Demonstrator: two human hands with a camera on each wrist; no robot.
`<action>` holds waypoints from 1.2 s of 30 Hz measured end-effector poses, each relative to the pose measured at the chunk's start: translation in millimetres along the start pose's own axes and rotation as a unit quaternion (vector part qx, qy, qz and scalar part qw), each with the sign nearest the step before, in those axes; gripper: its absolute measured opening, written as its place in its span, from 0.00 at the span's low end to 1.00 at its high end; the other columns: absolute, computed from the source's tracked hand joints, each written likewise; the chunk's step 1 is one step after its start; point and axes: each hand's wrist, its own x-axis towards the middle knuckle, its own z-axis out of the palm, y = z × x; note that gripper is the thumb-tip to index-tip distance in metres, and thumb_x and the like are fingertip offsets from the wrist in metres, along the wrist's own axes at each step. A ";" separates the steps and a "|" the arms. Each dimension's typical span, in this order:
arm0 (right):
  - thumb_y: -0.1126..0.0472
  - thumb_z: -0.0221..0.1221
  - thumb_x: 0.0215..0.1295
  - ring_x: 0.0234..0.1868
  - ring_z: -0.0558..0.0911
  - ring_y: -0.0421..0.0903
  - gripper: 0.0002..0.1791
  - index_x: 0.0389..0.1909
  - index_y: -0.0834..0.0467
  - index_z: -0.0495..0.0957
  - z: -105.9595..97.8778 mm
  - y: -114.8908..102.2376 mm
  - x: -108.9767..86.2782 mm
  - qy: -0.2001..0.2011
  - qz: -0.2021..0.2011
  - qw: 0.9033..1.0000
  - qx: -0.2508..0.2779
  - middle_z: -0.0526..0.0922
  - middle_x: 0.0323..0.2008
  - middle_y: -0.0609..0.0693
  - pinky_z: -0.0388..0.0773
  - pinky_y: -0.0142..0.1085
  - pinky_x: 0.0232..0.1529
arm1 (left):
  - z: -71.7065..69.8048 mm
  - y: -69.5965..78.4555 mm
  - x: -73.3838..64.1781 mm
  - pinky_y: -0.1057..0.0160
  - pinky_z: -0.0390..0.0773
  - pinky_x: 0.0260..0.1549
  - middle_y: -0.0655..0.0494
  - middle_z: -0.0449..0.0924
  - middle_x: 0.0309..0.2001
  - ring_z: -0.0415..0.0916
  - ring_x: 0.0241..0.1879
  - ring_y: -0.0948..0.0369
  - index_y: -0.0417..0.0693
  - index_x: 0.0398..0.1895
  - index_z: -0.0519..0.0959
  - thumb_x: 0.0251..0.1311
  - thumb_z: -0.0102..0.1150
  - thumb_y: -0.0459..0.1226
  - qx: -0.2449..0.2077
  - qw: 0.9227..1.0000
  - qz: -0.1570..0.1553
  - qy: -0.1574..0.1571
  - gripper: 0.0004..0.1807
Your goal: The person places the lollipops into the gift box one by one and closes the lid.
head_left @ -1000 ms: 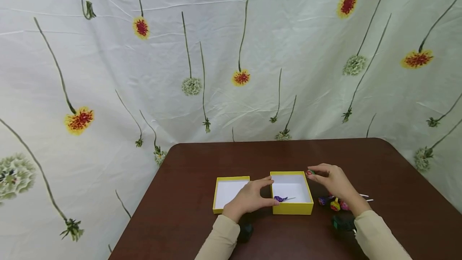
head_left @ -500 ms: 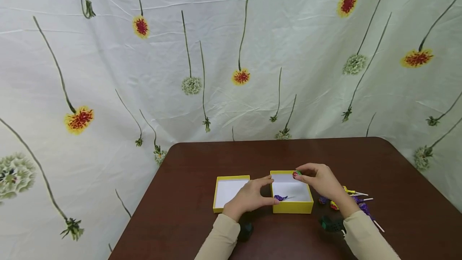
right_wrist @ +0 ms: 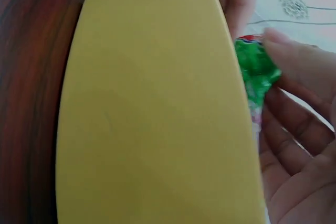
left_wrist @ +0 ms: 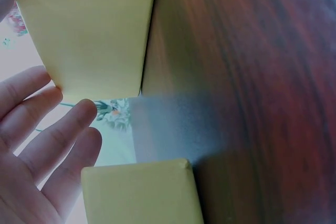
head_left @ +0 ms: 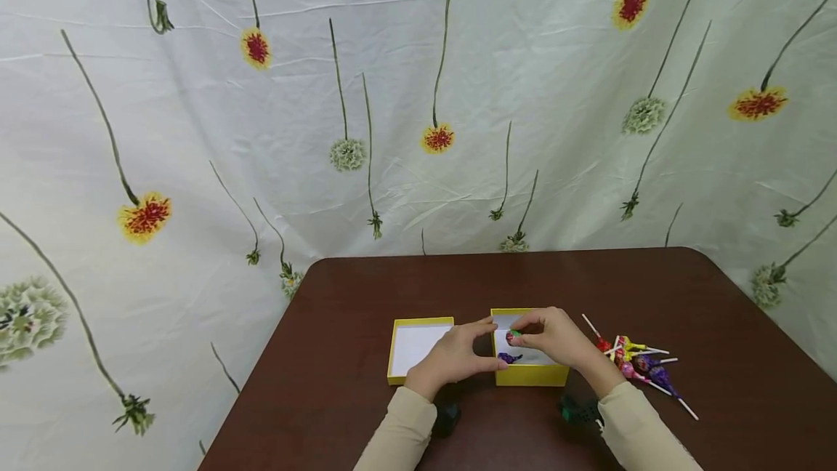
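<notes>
In the head view my right hand [head_left: 556, 336] is over the open yellow box [head_left: 531, 376], pinching a lollipop [head_left: 514, 338] with a green and red wrapper between thumb and fingers. The right wrist view shows its green wrapper [right_wrist: 255, 69] just beyond the box wall. Inside the box, at the front left, lies a purple lollipop [head_left: 508, 359]. My left hand [head_left: 451, 359] holds the left side of the box, thumb at the near corner and fingers toward the far one. Fingertips [left_wrist: 50, 94] touch the box wall in the left wrist view.
Left of the box lies its shallow yellow lid [head_left: 421, 349], white inside. Several wrapped lollipops [head_left: 634, 363] are piled to the right on the dark wooden table [head_left: 366, 289]. A flowered white cloth [head_left: 392, 187] hangs behind the table.
My right hand has moved left and down with the green and red lollipop, from beside the box's right rim to over its inside. The left hand keeps its hold on the box.
</notes>
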 end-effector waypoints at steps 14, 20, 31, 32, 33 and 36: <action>0.65 0.67 0.61 0.27 0.75 0.37 0.04 0.35 0.62 0.88 11.4 -2.7 5.6 -0.094 0.000 0.995 0.015 0.89 0.33 0.51 0.75 0.28 0.24 | -1.4 -0.8 1.0 0.54 0.76 0.63 0.55 0.68 0.73 0.69 0.71 0.54 0.48 0.70 0.72 0.58 0.68 0.57 0.009 1.000 0.013 0.001 0.40; 0.67 0.68 0.60 0.29 0.75 0.39 0.03 0.34 0.61 0.89 15.2 0.4 11.0 -0.104 0.020 0.994 -0.003 0.89 0.34 0.51 0.74 0.29 0.26 | -0.5 -1.4 0.3 0.55 0.76 0.63 0.55 0.67 0.73 0.69 0.70 0.53 0.48 0.70 0.72 0.58 0.69 0.57 0.014 1.000 0.016 0.004 0.40; 0.72 0.67 0.58 0.28 0.77 0.37 0.04 0.30 0.62 0.89 19.3 1.0 14.0 -0.107 0.014 0.994 -0.018 0.88 0.29 0.50 0.78 0.28 0.30 | -1.7 -0.8 -0.6 0.52 0.75 0.64 0.56 0.65 0.75 0.67 0.71 0.54 0.49 0.71 0.71 0.58 0.69 0.56 0.011 1.000 0.013 0.002 0.40; 0.72 0.67 0.57 0.27 0.77 0.37 0.04 0.30 0.62 0.88 19.5 0.8 14.3 -0.106 0.014 0.994 -0.020 0.88 0.28 0.50 0.78 0.28 0.30 | -1.8 -0.7 -0.5 0.52 0.75 0.64 0.55 0.65 0.75 0.67 0.71 0.54 0.49 0.71 0.71 0.58 0.69 0.56 0.010 1.000 0.013 0.002 0.40; 0.73 0.67 0.57 0.27 0.76 0.37 0.04 0.29 0.63 0.88 19.6 0.4 14.4 -0.107 0.014 0.994 -0.021 0.88 0.28 0.50 0.78 0.28 0.29 | -1.8 -0.7 -0.3 0.52 0.75 0.64 0.55 0.65 0.75 0.67 0.71 0.54 0.49 0.71 0.71 0.58 0.69 0.56 0.009 1.000 0.012 0.001 0.40; 0.74 0.66 0.56 0.26 0.76 0.37 0.05 0.29 0.63 0.88 20.1 -0.1 14.1 -0.108 0.019 0.994 -0.023 0.87 0.27 0.49 0.78 0.27 0.29 | -0.9 -1.5 -0.1 0.52 0.75 0.64 0.56 0.65 0.75 0.67 0.71 0.54 0.49 0.71 0.71 0.57 0.69 0.56 0.012 1.000 0.010 0.000 0.41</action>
